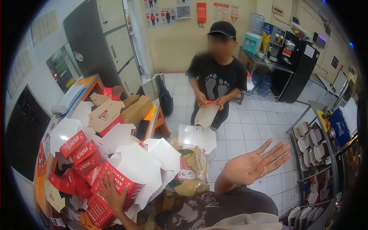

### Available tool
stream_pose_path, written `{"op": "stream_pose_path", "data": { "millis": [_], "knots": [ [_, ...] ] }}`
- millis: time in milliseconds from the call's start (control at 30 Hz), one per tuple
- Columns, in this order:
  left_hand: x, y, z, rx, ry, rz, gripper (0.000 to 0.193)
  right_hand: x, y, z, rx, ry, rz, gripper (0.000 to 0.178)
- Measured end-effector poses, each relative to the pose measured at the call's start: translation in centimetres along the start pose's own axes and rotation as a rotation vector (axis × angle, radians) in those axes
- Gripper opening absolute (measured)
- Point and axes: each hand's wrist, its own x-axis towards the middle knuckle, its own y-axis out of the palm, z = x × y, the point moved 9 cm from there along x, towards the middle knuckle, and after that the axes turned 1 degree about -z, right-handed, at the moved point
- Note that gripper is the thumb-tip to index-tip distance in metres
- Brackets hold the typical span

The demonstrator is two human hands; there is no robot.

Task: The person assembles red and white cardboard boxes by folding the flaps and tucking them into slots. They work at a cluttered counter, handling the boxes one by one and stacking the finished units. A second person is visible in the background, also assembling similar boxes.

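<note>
My left hand point(114, 193) lies with spread fingers against the side of a red takeaway box point(130, 188) with white printing and raised white flaps. That box sits among a large pile of similar boxes, some nested together, on the orange-edged table. My right hand point(256, 163) is raised out to the side, palm showing and fingers stretched apart, with nothing in it. Smaller red boxes point(85, 152) are stacked just beyond my left hand. White box flaps point(140, 165) stick up beside it.
A person point(218, 76) in a black cap and black T-shirt stands across from me, holding a flat box piece point(207, 115). A crumpled yellowish plastic bag point(197, 165) lies beside the pile. At right stands a metal rack point(306, 178) of stacked boxes; a water dispenser point(253, 40) is behind.
</note>
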Motion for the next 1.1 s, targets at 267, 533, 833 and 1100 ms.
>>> {"op": "stream_pose_path", "data": {
  "millis": [267, 533, 833, 1100],
  "knots": [
    [0.6, 0.5, 0.3, -0.009, 0.012, 0.003, 0.092, -2.2, -3.2, -7.8, -0.536, -0.017, 0.356, 0.062],
    [0.3, 1.0, 1.2, -0.029, -0.03, 0.037, 0.093, -23.9, -2.2, -10.3, 0.499, 1.355, 2.088, 0.064],
    [1.8, -0.8, 2.1, -0.201, 0.008, 0.096, 0.094, -32.4, -9.8, -11.8, 0.05, 1.178, 2.234, 0.03],
    [1.9, -1.6, 3.8, -0.044, -0.036, -0.003, 0.094, -36.7, -0.8, -15.5, -0.005, 1.039, 2.232, 0.025]
  ]
}}
